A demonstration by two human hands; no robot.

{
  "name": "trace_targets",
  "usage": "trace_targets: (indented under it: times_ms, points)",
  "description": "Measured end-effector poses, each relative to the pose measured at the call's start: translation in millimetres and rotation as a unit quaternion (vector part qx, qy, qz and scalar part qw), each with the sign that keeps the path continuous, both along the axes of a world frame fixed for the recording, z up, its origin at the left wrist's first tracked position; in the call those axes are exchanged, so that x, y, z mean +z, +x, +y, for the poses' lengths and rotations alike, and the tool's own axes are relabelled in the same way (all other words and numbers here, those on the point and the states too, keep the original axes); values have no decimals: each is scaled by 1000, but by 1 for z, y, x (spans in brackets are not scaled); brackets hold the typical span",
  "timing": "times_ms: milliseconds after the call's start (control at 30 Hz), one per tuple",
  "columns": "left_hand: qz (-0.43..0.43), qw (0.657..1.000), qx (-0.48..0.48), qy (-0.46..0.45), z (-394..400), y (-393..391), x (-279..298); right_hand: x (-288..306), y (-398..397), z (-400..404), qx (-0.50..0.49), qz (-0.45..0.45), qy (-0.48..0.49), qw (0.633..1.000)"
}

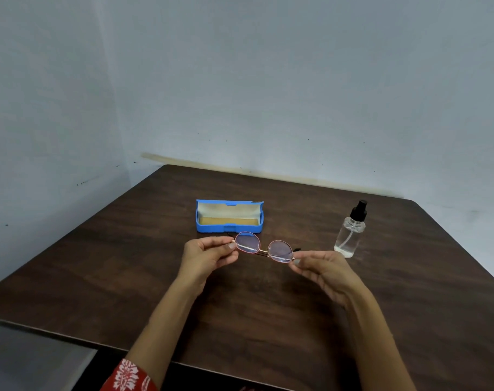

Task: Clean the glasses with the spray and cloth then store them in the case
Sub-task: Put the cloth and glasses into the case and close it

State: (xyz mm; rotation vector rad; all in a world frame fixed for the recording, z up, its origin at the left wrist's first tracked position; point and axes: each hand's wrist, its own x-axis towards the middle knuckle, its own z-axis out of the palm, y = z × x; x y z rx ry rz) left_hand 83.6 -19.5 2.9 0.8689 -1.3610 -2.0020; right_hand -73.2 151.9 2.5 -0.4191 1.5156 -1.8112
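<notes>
Thin pink-rimmed glasses [264, 249] with round lenses hang just above the table, held at both ends. My left hand [207, 253] pinches the left rim and my right hand [320, 268] pinches the right rim. Just beyond them the blue case [229, 227] lies open, its lid up, with a tan cloth [228, 220] lying flat inside it. A clear spray bottle [350, 234] with a black pump top stands upright to the right of the glasses, close to my right hand and apart from it.
The dark wooden table [268, 311] sits in a corner, with pale walls [240, 80] behind it and to the left. Its front edge runs across the lower left. A red patterned sleeve [127, 376] shows at the bottom.
</notes>
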Motion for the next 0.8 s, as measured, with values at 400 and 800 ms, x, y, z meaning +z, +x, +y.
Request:
trace_targets:
  times_ms: [400,800]
  points:
    - [24,992,74,-101,-30,4,12,14,-2,-44,-4,238,50,970]
    - [-182,909,160,-339,-73,-18,4,-11,-20,-116,-113,388,177,897]
